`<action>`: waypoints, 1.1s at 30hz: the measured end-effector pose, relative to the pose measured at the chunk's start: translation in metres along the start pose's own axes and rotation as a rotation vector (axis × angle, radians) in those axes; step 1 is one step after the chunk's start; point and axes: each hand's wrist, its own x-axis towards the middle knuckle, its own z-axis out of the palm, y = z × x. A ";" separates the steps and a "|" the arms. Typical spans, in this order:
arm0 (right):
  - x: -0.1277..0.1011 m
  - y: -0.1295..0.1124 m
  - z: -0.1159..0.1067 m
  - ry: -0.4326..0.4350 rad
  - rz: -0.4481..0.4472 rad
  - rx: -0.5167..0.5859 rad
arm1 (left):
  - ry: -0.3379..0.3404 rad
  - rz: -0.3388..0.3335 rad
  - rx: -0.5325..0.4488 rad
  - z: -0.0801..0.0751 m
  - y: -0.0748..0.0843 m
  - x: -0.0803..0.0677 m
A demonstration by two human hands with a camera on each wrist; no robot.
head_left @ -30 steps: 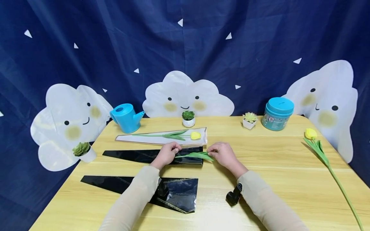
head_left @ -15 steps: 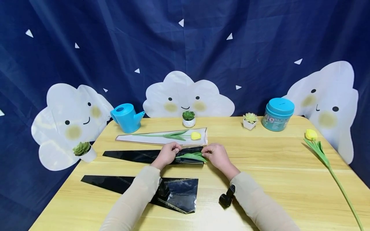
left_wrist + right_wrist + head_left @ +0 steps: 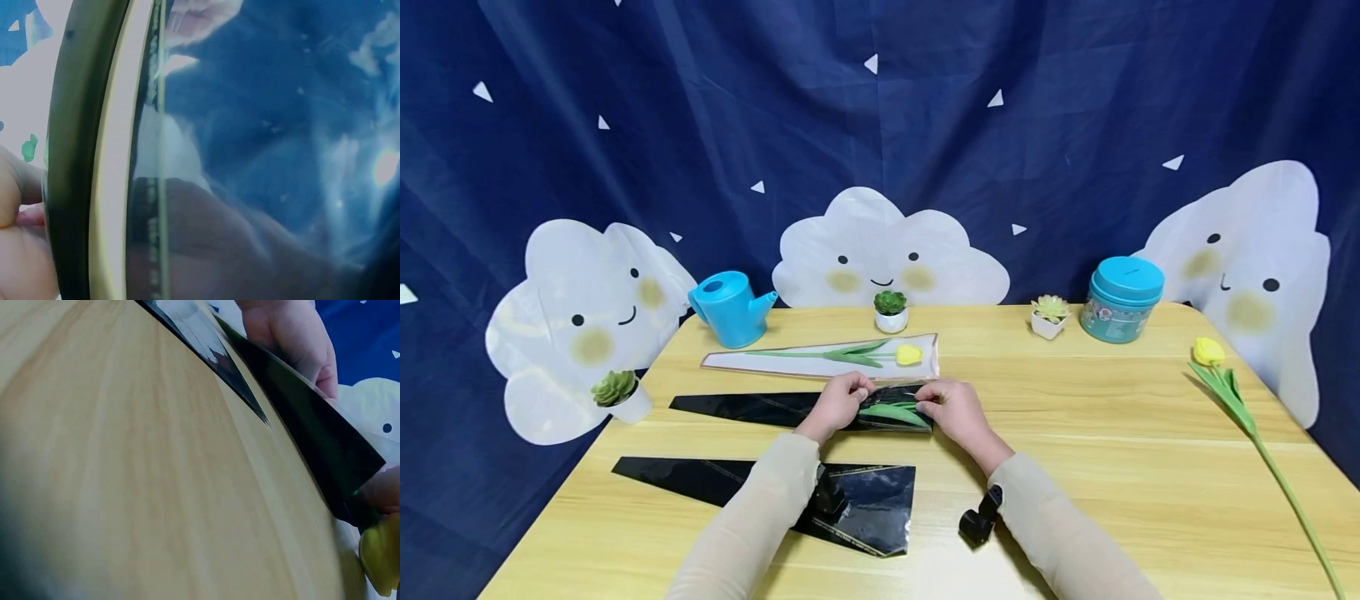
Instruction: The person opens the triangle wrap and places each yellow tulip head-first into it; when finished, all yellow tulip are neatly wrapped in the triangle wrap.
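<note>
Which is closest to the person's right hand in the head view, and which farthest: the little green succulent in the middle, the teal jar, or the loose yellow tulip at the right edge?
From the right hand, nearest first:
1. Green succulent, at the back of the table, just left of the hand.
2. Teal jar, back right.
3. Loose yellow tulip, along the far right edge.

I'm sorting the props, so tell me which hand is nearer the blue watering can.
Left. The left hand lies below and right of the watering can; the right hand is farther right.
</note>
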 end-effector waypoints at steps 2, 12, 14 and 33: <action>0.000 0.000 -0.004 -0.007 0.052 0.029 | -0.005 0.007 0.005 0.000 -0.002 0.001; -0.009 0.020 -0.029 -0.066 0.205 0.205 | -0.026 -0.005 -0.011 0.000 -0.004 0.003; -0.012 0.025 -0.033 -0.097 0.209 0.231 | -0.024 -0.011 -0.011 0.000 -0.003 0.003; -0.017 0.029 -0.037 -0.074 0.213 0.232 | -0.002 -0.006 -0.012 0.000 0.002 0.002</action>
